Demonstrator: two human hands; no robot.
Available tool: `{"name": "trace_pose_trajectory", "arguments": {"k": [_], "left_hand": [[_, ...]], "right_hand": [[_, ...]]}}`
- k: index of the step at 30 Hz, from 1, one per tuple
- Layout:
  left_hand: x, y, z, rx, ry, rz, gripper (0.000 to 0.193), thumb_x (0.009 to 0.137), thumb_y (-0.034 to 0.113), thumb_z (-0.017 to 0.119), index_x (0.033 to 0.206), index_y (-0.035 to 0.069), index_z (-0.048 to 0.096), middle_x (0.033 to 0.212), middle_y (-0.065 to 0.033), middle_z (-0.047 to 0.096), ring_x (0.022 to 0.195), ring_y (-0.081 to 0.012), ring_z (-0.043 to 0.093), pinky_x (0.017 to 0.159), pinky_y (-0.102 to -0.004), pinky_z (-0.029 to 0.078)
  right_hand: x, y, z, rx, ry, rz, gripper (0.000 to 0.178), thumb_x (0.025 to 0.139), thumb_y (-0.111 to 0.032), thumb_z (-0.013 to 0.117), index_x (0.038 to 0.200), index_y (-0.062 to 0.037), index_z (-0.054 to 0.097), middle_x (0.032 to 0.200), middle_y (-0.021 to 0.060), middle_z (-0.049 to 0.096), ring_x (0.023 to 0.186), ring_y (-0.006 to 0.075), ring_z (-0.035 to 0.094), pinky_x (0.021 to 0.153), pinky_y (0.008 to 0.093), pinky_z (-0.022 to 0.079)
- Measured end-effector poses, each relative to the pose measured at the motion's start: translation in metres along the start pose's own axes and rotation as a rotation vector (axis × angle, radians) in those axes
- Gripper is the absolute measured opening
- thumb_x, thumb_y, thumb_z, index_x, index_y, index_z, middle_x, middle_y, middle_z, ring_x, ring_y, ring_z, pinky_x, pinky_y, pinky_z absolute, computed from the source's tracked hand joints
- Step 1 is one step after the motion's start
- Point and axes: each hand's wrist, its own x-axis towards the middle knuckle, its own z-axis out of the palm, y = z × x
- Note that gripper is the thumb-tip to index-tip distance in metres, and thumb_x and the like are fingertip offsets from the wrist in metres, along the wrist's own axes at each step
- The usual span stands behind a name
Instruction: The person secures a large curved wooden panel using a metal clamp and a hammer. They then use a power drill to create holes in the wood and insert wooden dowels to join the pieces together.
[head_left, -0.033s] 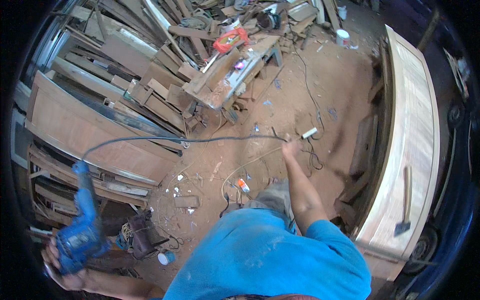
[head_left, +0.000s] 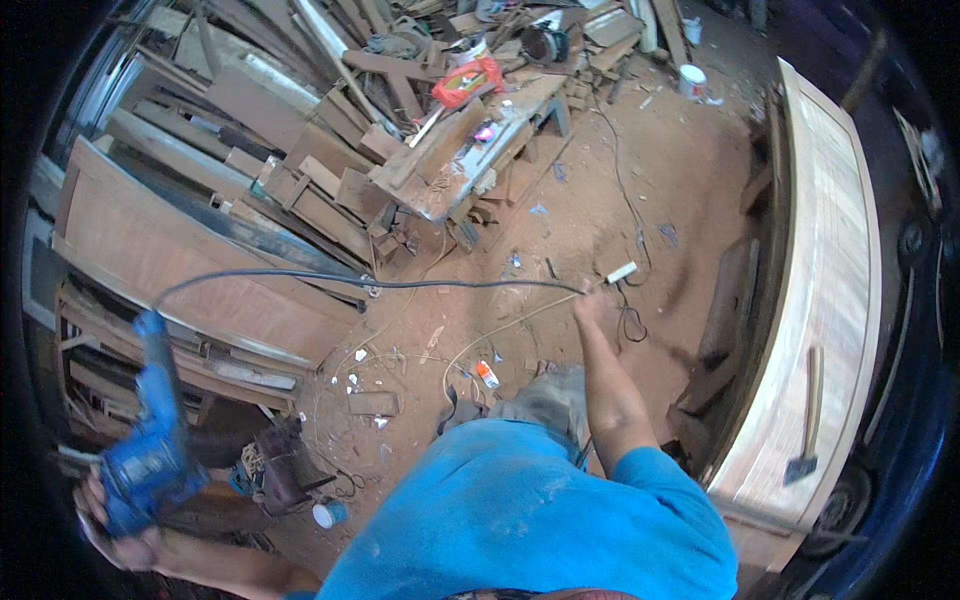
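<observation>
At the lower left, my left hand (head_left: 120,540) is wrapped round a blue corded power tool (head_left: 150,480). The tool's narrow end points up, and a black cord (head_left: 400,283) leaves it there. That cord arcs across the view to my right hand (head_left: 596,303), which reaches forward with its fingers closed on it. A white socket block (head_left: 621,272) lies on the ground just beyond the right hand, with dark cable looped beside it. The fingers of my right hand are small and partly blurred.
A wooden panel with a hammer (head_left: 815,410) on it stands at right, beside a dark blue vehicle (head_left: 925,430). A low workbench (head_left: 430,205), stacked planks (head_left: 170,150) and another panel (head_left: 200,260) fill the far left. Cables, scraps and an orange-white bottle (head_left: 487,375) litter the ground.
My right hand has shifted slightly to the right with the cord. The power tool has moved a little to the left, and the whole view has shifted slightly.
</observation>
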Motion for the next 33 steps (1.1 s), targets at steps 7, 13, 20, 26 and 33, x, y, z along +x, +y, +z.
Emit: {"name": "trace_pose_trajectory", "arguments": {"k": [7,13,20,26,33], "left_hand": [[0.116,-0.119,0.017,-0.132,-0.023,0.076,0.041,0.105,0.021,0.046,0.134,-0.002,0.063,0.109,-0.0168,0.069,0.125,-0.0455,0.06,0.117,-0.0695,0.035],[0.171,-0.27,0.118,-0.32,0.035,0.057,0.039,0.1,0.012,0.049,0.133,-0.003,0.065,0.11,-0.0214,0.068,0.114,-0.0389,0.065,0.107,-0.0614,0.046],[0.203,-0.466,0.285,-0.146,0.264,-0.492,0.021,0.089,0.015,0.079,0.1,-0.003,0.074,0.09,-0.0117,0.072,0.079,-0.0215,0.068,0.079,-0.0342,0.056],[0.148,-0.703,0.462,0.577,-0.276,-0.873,0.043,0.085,0.034,0.084,0.105,-0.003,0.076,0.097,-0.0103,0.076,0.08,-0.018,0.066,0.083,-0.0367,0.054],[-0.026,-0.884,0.678,0.077,-0.764,-1.205,0.037,0.079,0.038,0.086,0.081,0.003,0.071,0.079,-0.0095,0.075,0.075,-0.0218,0.071,0.072,-0.0431,0.055]], "right_hand": [[0.063,0.108,-0.032,0.076,0.11,0.174,0.038,0.103,-0.034,0.059,0.115,-0.0007,0.073,0.116,0.0248,0.071,0.109,0.0459,0.065,0.092,0.0552,0.051],[0.057,0.073,-0.058,0.906,0.232,0.128,0.026,0.099,-0.008,0.063,0.123,-0.0016,0.069,0.103,0.0104,0.071,0.091,0.0179,0.069,0.08,0.0357,0.058],[0.103,-0.008,-0.161,1.687,0.149,-0.305,0.029,0.101,-0.018,0.054,0.12,0.0023,0.062,0.116,0.0168,0.069,0.111,0.0256,0.064,0.094,0.0365,0.056],[0.206,-0.06,-0.143,1.7,0.396,0.401,0.014,0.109,-0.013,0.048,0.099,-0.0056,0.054,0.071,0.001,0.048,0.054,0.0132,0.038,0.053,0.0285,0.034],[0.129,-0.288,-0.076,1.377,0.125,0.478,0.025,0.11,-0.019,0.047,0.088,-0.0088,0.055,0.07,-0.0003,0.053,0.044,0.0103,0.031,0.045,0.0264,0.028]]}}
